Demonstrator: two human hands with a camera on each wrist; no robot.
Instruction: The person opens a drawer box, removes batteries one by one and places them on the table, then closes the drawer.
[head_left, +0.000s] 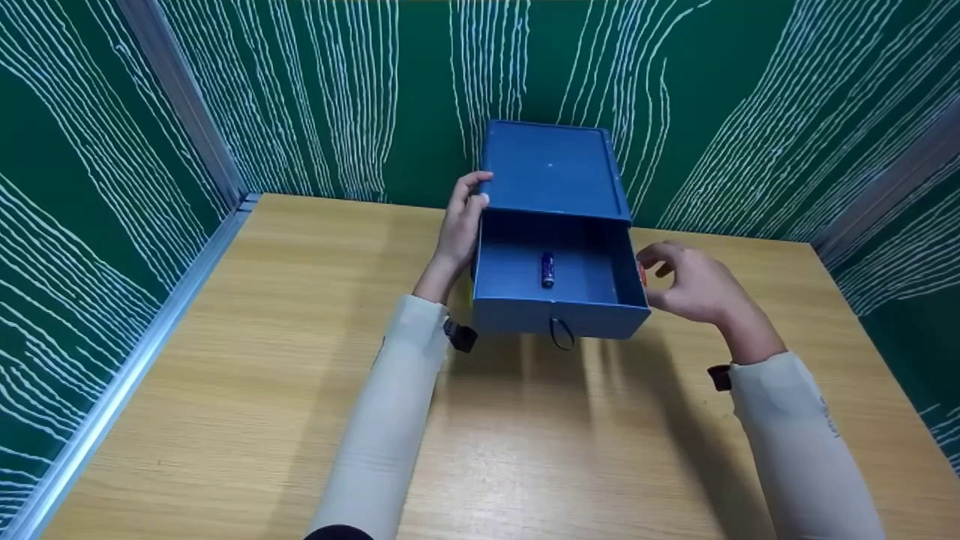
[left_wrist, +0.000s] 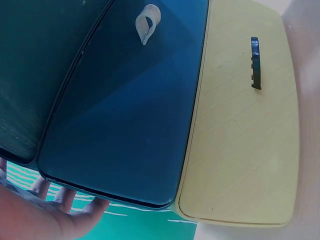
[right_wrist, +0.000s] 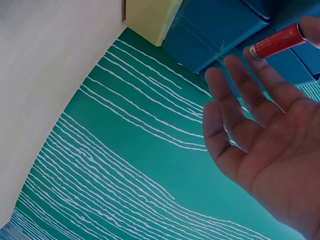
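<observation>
A blue drawer unit point(head_left: 555, 169) stands against the back wall with its top drawer point(head_left: 517, 315) pulled out. Inside that drawer lies a purple-blue battery point(head_left: 548, 270). Just outside the drawer's right wall, my right hand point(head_left: 694, 281) pinches a red battery point(right_wrist: 277, 42) between thumb and fingers; the right wrist view shows the other fingers spread loosely. My left hand point(head_left: 459, 225) rests against the unit's left side, its fingertips at the upper edge. In the left wrist view, its fingers point(left_wrist: 65, 199) lie along the side, partly hidden behind it.
Below the top drawer are a closed blue drawer point(left_wrist: 120, 115) with a pale loop pull and a closed yellow drawer point(left_wrist: 240, 125) with a dark pull. The wooden table point(head_left: 247, 360) carries the unit. Green walls point(head_left: 420, 97) with white wavy lines enclose it.
</observation>
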